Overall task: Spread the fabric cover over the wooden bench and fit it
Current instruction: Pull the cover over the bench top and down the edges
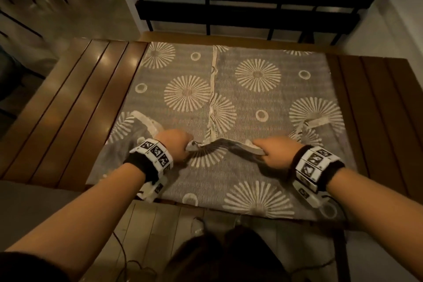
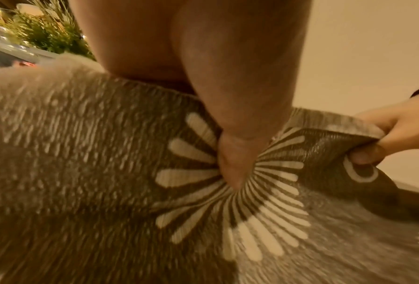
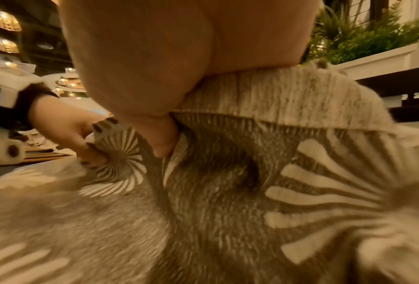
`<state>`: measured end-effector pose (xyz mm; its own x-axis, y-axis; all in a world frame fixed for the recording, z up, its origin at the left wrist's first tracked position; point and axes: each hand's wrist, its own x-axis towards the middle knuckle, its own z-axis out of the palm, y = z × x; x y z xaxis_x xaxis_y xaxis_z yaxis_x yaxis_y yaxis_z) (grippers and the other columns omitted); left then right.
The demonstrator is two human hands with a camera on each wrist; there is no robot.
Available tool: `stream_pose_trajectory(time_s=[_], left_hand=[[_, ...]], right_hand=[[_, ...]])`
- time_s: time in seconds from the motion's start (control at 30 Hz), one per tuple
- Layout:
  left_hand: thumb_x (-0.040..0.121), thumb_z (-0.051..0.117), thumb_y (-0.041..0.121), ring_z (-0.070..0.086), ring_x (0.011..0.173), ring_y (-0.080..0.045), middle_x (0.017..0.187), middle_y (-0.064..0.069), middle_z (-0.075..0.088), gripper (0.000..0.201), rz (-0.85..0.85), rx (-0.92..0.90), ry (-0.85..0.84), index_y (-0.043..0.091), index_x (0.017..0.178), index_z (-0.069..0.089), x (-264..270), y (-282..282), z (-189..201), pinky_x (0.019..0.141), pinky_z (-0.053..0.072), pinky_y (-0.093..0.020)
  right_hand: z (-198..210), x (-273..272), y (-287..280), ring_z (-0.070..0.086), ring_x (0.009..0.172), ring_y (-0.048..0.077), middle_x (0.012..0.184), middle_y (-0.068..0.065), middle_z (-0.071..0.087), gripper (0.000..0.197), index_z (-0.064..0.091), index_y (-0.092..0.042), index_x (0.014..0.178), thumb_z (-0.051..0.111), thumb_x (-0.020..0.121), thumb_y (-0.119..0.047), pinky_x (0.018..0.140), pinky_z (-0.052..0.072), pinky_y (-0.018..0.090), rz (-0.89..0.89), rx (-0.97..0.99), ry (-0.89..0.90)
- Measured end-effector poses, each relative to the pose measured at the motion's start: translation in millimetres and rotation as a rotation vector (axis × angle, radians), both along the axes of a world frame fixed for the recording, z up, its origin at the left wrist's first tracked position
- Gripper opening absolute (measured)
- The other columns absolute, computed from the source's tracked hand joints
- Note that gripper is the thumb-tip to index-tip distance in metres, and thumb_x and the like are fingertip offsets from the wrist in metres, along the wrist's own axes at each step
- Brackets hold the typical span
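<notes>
A grey fabric cover with cream sunburst and ring patterns lies folded on the middle of the slatted wooden bench. Both hands hold a raised edge of the top layer near the front. My left hand grips the fold with curled fingers; in the left wrist view its thumb presses into a sunburst on the cover. My right hand grips the same edge a short way to the right; its thumb pinches the cover. Cream-backed corners are turned up at both sides.
Bare bench slats show left and right of the cover. A black metal staircase rises just behind the bench, with a white wall at right. Pale floor and cables lie in front. Green plants stand in a planter nearby.
</notes>
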<state>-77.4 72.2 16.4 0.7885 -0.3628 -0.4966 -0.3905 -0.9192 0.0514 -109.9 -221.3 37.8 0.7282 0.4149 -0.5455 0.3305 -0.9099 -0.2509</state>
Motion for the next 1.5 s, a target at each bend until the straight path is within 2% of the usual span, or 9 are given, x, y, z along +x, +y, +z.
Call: stream_pose_trajectory(time_s=[0.17, 0.3, 0.43, 0.57, 0.77, 0.97, 1.1, 1.23, 1.5], left_hand=[[0.084, 0.06, 0.052, 0.061, 0.108, -0.028, 0.122, -0.009, 0.063, 0.062, 0.059, -0.129, 0.21, 0.016, 0.133, 0.047, -51, 11, -11, 0.092, 0.05, -0.04], [0.084, 0.06, 0.05, 0.062, 0.104, -0.025, 0.118, -0.006, 0.066, 0.054, 0.006, -0.07, 0.301, 0.017, 0.126, 0.057, -96, 11, -12, 0.088, 0.05, -0.035], [0.086, 0.061, 0.038, 0.062, 0.108, -0.024, 0.114, -0.003, 0.067, 0.041, 0.115, -0.187, 0.375, 0.021, 0.124, 0.058, -148, 22, -7, 0.084, 0.044, -0.026], [0.087, 0.062, 0.028, 0.061, 0.108, -0.022, 0.112, -0.006, 0.067, 0.032, 0.212, -0.206, 0.492, 0.012, 0.114, 0.064, -201, 19, -34, 0.072, 0.041, -0.01], [0.074, 0.059, 0.057, 0.053, 0.119, -0.029, 0.127, -0.008, 0.058, 0.069, 0.088, -0.033, 0.509, 0.019, 0.131, 0.048, -219, 24, -68, 0.103, 0.04, -0.034], [0.086, 0.058, 0.038, 0.063, 0.083, -0.013, 0.084, 0.009, 0.065, 0.018, 0.215, -0.412, 0.161, 0.026, 0.097, 0.066, -166, 19, -39, 0.082, 0.049, -0.03], [0.086, 0.06, 0.04, 0.052, 0.109, -0.02, 0.115, 0.001, 0.059, 0.033, 0.098, -0.428, -0.117, 0.025, 0.115, 0.059, -139, 3, -32, 0.095, 0.045, -0.036], [0.081, 0.059, 0.054, 0.03, 0.135, -0.03, 0.146, -0.007, 0.037, 0.067, -0.091, -0.258, -0.078, 0.029, 0.139, 0.036, -127, -29, -27, 0.11, 0.033, -0.046], [0.077, 0.067, 0.048, 0.047, 0.119, -0.031, 0.13, -0.012, 0.05, 0.073, 0.136, -0.358, 0.089, 0.025, 0.138, 0.032, -119, -81, -31, 0.101, 0.042, -0.043]], right_hand=[[-10, -66, 13, 0.057, 0.116, 0.029, 0.132, 0.01, 0.057, 0.056, 0.031, -0.023, 0.146, 0.046, 0.093, -0.031, 0.097, 0.047, 0.039, -0.034, -0.076, 0.124], [-20, -113, 21, 0.064, 0.086, 0.028, 0.096, 0.008, 0.067, 0.041, 0.043, -0.026, 0.131, 0.046, 0.091, -0.033, 0.07, 0.051, 0.032, 0.01, -0.077, 0.059], [-18, -160, 10, 0.066, 0.085, 0.024, 0.097, 0.004, 0.069, 0.047, 0.035, -0.032, 0.138, 0.043, 0.092, -0.039, 0.054, 0.037, 0.027, -0.059, -0.073, -0.051], [-47, -211, 3, 0.063, 0.104, 0.024, 0.115, 0.003, 0.066, 0.045, 0.041, -0.029, 0.131, 0.048, 0.089, -0.044, 0.08, 0.047, 0.03, -0.209, -0.004, 0.174], [-94, -260, -3, 0.048, 0.13, 0.021, 0.144, 0.007, 0.046, 0.075, 0.033, -0.025, 0.138, 0.066, 0.073, -0.04, 0.106, 0.038, 0.025, -0.434, 0.128, 0.569], [-71, -221, -9, 0.063, 0.065, 0.01, 0.093, 0.007, 0.066, 0.021, 0.059, -0.011, 0.113, 0.052, 0.094, -0.004, 0.054, 0.048, 0.019, -1.034, 0.692, 0.306], [-53, -189, -23, 0.06, 0.089, 0.009, 0.095, -0.004, 0.065, 0.015, 0.068, -0.018, 0.096, 0.058, 0.09, -0.008, 0.081, 0.048, 0.025, -0.698, 0.529, -0.179], [-59, -173, -45, 0.055, 0.103, 0.02, 0.106, 0.0, 0.061, 0.02, 0.066, -0.018, 0.106, 0.06, 0.086, -0.017, 0.09, 0.047, 0.037, -0.418, 0.238, -0.292], [-57, -188, -95, 0.04, 0.123, 0.036, 0.134, 0.014, 0.041, 0.051, 0.051, -0.018, 0.126, 0.065, 0.081, -0.039, 0.1, 0.035, 0.05, -0.996, -0.119, -0.369]])
